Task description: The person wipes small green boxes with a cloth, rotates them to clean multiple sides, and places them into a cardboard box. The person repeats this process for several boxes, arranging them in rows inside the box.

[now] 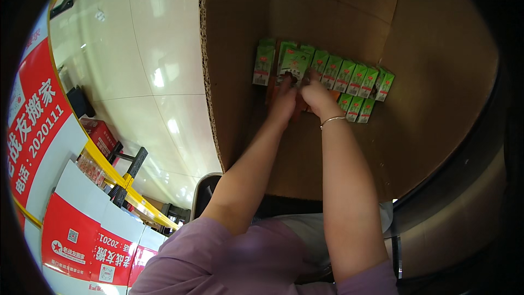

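Both arms reach down into a large cardboard box. A green and white carton (pixel 295 60) with printed fruit stands turned broad side up, its lower edge at my fingers. My left hand (pixel 285 100) touches its lower left part. Against its lower right lies my right hand (pixel 314 92), slightly blurred, with a bracelet on the wrist. Whether either hand grips the carton is unclear. To the right runs a row of narrow green and white cartons (pixel 347 76), with several more (pixel 360 108) below it. One carton (pixel 263 65) stands at the left. Orange-red packaging shows partly beneath my hands.
The cardboard box's wall (pixel 233 61) rises at the left, with a rough corrugated edge. Beyond it is a shiny tiled floor (pixel 163 57). Shelving with a yellow beam (pixel 110 172) and red and white printed panels (pixel 82 237) stands at the far left. A dark chair edge is below the box.
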A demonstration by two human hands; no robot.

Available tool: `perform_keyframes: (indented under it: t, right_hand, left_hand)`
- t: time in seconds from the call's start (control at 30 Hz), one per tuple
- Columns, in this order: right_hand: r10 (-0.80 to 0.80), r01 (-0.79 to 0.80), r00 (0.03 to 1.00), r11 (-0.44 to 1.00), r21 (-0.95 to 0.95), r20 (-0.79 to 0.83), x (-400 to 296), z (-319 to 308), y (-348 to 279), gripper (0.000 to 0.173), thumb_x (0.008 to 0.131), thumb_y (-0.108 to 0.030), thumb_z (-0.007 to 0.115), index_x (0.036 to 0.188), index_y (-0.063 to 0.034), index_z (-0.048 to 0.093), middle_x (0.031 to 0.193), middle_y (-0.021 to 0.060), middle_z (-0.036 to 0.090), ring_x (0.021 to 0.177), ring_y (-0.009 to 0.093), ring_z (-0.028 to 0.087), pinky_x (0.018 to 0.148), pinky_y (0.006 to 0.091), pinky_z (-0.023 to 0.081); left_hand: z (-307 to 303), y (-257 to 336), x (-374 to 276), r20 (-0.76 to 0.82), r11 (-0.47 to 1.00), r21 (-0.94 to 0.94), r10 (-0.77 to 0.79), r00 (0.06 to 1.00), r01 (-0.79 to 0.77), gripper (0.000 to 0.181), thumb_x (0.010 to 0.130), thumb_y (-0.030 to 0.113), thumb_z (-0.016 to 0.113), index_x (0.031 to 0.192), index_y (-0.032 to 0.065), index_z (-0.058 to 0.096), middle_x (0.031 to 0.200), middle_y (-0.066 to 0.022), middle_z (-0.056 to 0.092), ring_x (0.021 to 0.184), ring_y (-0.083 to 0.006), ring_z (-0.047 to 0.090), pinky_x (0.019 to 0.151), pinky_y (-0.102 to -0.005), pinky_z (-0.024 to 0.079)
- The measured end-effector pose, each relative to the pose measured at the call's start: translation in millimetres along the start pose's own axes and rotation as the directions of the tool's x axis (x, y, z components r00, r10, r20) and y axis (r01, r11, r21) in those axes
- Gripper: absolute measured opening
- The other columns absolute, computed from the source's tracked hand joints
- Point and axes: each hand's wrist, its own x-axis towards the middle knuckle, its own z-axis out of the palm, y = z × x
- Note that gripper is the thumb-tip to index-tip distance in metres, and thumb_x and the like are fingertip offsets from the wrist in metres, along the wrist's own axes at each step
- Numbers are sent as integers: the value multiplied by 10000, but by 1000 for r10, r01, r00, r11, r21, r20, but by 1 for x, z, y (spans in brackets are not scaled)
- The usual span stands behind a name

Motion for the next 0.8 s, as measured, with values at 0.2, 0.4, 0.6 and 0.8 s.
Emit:
perform_keyframes:
  t: [0.2, 0.4, 0.6, 0.8]
  right_hand:
    - [-31, 31, 999, 1000, -5, -34, 10, 3, 16, 687, 780, 36, 407, 1397, -66, 121, 1351, 191, 320, 1195, 291, 370, 937, 339, 341]
    - [-94, 94, 995, 995, -13, 10, 6, 4, 8, 702, 752, 62, 408, 1392, -64, 151, 1332, 187, 350, 1176, 281, 388, 904, 331, 370]
    - [-196, 204, 977, 975, 90, -84, -2, -3, 13, 725, 680, 102, 446, 1357, -37, 227, 1321, 194, 359, 1174, 274, 393, 928, 319, 362]
    - [-452, 419, 868, 889, -185, -206, -53, -13, 10, 600, 703, 49, 493, 1275, 20, 314, 1254, 219, 387, 1180, 350, 373, 970, 366, 339]
  left_hand:
    - [2, 12, 16, -49, 728, 658, 300, 953, -195, 559, 804, 106, 471, 1320, 5, 282, 1301, -210, 368, 1202, -310, 369, 986, -346, 304]
    - [-11, 7, 55, 25, 787, 604, 138, 990, -125, 654, 743, 140, 557, 1308, -3, 261, 1283, -258, 334, 1183, -383, 356, 963, -397, 346]
    - [-1, 16, 41, 30, 855, 493, 168, 985, -161, 657, 709, 220, 626, 1238, -20, 319, 1121, -254, 457, 1038, -373, 476, 886, -400, 409]
    - [28, 40, -1, -72, 947, 229, 248, 966, -226, 526, 770, 224, 638, 1140, -30, 364, 997, -174, 525, 848, -252, 555, 700, -346, 477]
